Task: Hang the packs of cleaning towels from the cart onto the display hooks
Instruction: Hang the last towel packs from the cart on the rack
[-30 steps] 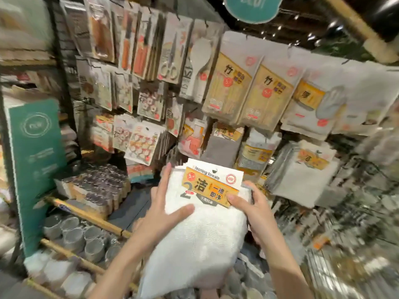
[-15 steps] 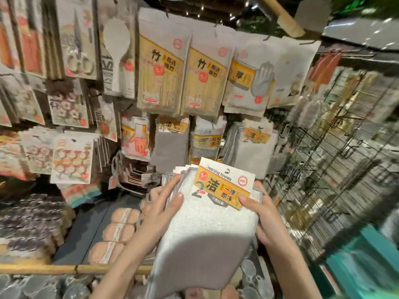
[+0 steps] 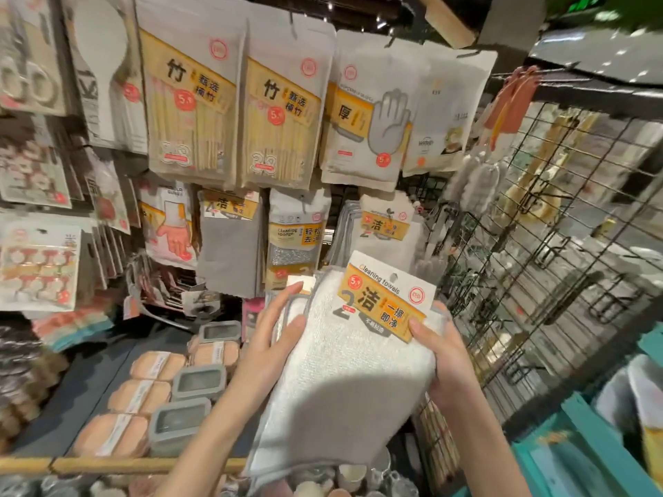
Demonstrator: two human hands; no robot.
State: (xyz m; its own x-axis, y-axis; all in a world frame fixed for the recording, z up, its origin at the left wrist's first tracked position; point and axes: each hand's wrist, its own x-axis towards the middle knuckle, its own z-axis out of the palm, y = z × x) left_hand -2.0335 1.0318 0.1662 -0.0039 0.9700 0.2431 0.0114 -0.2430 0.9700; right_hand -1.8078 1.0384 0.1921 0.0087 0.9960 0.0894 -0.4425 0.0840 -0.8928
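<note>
Below hanging towels (image 3: 385, 231), hands (image 3: 267, 347) (image 3: 443, 356) grip towel pack (image 3: 344, 371) edges.

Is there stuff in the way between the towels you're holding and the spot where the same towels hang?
Nothing visible blocks it. Both hands, left and right, hold the cleaning towels pack just below the matching hung towels. Only open air lies between them; the hook itself is hidden.

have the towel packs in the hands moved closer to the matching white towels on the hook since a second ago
Yes. The held cleaning towels pack has come up and right toward the hanging white towel pack; its card now nearly reaches it. The left hand and right hand still grip it.
</note>
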